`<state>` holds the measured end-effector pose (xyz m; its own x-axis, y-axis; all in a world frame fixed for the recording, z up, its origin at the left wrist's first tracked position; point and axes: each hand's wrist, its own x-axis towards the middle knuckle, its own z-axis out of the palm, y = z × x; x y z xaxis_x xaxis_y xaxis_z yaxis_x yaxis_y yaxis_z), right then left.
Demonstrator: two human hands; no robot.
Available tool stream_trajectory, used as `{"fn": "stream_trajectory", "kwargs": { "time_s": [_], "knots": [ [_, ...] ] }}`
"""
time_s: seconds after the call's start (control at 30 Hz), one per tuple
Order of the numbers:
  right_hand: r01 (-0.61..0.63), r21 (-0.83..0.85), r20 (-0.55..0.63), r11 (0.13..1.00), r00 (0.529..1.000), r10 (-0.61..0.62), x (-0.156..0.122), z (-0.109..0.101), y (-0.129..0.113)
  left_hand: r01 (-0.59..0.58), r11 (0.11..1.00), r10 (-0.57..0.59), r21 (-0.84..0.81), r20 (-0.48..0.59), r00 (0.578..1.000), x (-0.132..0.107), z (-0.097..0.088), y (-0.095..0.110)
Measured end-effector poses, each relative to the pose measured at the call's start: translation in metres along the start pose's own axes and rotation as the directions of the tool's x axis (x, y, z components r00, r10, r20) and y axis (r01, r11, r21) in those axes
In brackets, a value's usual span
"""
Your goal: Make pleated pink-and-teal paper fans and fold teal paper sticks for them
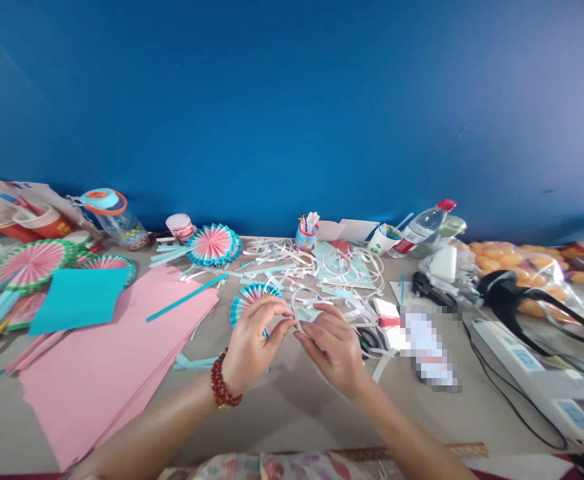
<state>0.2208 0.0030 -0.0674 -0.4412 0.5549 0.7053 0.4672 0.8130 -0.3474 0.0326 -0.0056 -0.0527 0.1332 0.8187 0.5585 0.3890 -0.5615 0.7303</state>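
Observation:
My left hand (pixel 258 337), with a dark red beaded bracelet (pixel 223 383) at the wrist, is closed in a pinch. Opposite it, my right hand (pixel 336 343) also pinches, its fingertips almost meeting the left ones. Between them is a thin white strip (pixel 295 301) that curls upward in a loop; its exact kind is too small to tell. Partly hidden behind my left hand lies a small pleated paper fan (pixel 256 293) in blue, white and pink. Thin white strips (pixel 362 310) lie tangled beyond my right hand.
Pink paper sheets (pixel 117 360) with a turquoise sheet (pixel 79 300) spread at the left. A larger paper rosette (pixel 215 245), a small pen cup (pixel 307 236) and a plastic bottle (pixel 422 227) stand toward the blue wall. A power strip (pixel 542 380) with a black cable lies right.

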Motion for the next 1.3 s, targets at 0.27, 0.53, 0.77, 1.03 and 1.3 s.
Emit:
{"fn": "stream_trajectory", "kwargs": {
  "time_s": [0.27,0.53,0.77,1.03,1.3],
  "knots": [
    [0.007,-0.022,-0.004,1.000,1.000,-0.007,0.005,0.001,-0.003,0.085,0.995,-0.084,-0.052,0.029,0.996,0.001,-0.002,-0.002],
    [-0.040,-0.044,-0.047,0.998,0.998,0.038,0.005,0.006,-0.008,0.046,0.999,-0.047,-0.007,-0.044,0.998,-0.002,0.002,-0.004],
    [-0.052,0.002,-0.036,0.999,0.998,0.052,0.002,0.007,-0.010,0.095,0.988,-0.096,-0.119,0.000,0.995,0.002,0.001,-0.001],
    [-0.044,-0.004,-0.040,0.999,0.998,0.044,0.004,0.005,-0.011,0.175,0.969,-0.174,-0.175,0.016,0.985,-0.005,0.002,-0.005],
    [-0.055,0.007,-0.019,0.998,0.998,0.055,0.002,0.007,-0.009,0.156,0.966,-0.140,-0.205,0.089,0.986,-0.001,0.003,-0.003]
  ]
}}
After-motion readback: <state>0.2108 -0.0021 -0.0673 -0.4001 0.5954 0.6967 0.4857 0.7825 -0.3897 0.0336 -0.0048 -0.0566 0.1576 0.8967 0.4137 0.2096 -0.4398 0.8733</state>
